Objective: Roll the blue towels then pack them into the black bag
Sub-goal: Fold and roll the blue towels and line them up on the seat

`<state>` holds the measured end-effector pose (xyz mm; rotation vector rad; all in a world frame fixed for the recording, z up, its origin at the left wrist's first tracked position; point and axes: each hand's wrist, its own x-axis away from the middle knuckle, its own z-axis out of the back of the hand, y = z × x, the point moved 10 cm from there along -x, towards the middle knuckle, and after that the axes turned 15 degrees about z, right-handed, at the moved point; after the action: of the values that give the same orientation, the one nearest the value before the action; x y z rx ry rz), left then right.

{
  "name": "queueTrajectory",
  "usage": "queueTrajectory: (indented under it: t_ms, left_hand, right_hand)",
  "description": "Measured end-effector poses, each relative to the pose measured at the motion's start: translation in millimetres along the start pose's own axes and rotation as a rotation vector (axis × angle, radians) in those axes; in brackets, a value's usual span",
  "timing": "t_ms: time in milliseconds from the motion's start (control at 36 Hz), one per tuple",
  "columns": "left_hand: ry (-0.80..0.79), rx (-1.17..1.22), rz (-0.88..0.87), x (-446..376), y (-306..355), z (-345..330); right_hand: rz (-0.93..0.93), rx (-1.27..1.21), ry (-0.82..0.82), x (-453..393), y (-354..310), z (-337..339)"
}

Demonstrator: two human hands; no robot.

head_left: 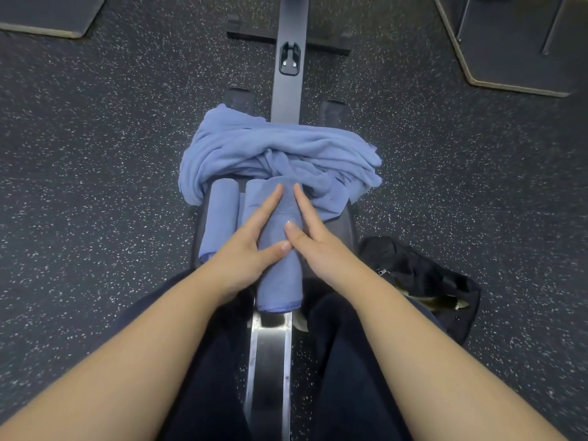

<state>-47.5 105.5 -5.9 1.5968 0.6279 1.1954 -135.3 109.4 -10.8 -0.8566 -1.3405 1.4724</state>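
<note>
Towel (280, 268), half rolled, lies lengthwise on the seat (345, 229) right in front of me, its near end hanging over the rail (270, 361). My left hand (246, 249) presses its left side, fingers straight, thumb across the top. My right hand (313, 240) flanks the other side, fingers straight too, thumb up on the roll. A finished roll (221, 218) sits just left. The loose pile (280, 154) is heaped beyond. Black bag (423, 281) on the floor (95, 154) to my right.
</note>
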Motion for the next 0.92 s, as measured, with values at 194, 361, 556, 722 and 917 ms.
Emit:
queueTrajectory:
  t_ms: [194,361,556,722,917]
  left_hand:
    - [-0.065,0.039,0.033,-13,-10,-8]
    - [0.053,-0.056,0.032,-23,-18,-5]
    - [0.573,-0.819,0.029,-17,-6,40]
    - [0.416,-1.075,0.468,-21,-65,48]
    - [0.315,-1.060,0.539,-27,-83,51]
  right_hand:
    - [0.051,-0.068,0.066,-5,4,11]
    - [0.069,0.107,0.185,-6,14,39]
    - [-0.126,0.484,0.125,7,56,76]
    - [-0.231,0.610,0.001,7,85,72]
    - [-0.221,0.620,0.034,-12,90,73]
